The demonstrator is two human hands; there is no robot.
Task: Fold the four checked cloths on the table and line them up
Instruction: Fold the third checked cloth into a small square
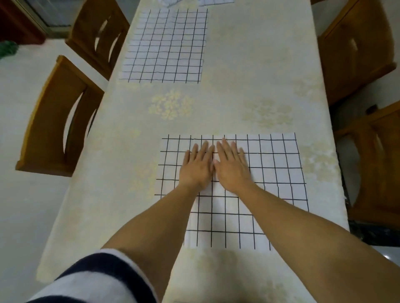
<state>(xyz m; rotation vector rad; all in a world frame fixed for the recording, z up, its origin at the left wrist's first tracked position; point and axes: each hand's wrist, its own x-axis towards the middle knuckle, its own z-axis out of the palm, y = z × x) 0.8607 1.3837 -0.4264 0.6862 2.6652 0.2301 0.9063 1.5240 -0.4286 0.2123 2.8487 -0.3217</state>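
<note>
Left chairs (54, 121): two, at 9 o'clock of the surface (249, 86).
Far cloth (166, 47): spread flat, 11 o'clock.
Left grip (198, 167): released, fingers straight, palm down on near cloth (277, 164).
Right grip (232, 167): released, flat, just beside the left.
Near cloth: 6 o'clock, under both grips.
Right chairs (357, 54): 3 o'clock.

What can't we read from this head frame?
All from the head view:
- Far cloths: cut off by the top edge, so their number and fold state are unclear.
- Near cloth: its middle is hidden under the left hand, the right hand and the forearms. The layer count cannot be told.
- Table: the near edge is hidden by the sleeve and cut off by the bottom edge.
</note>
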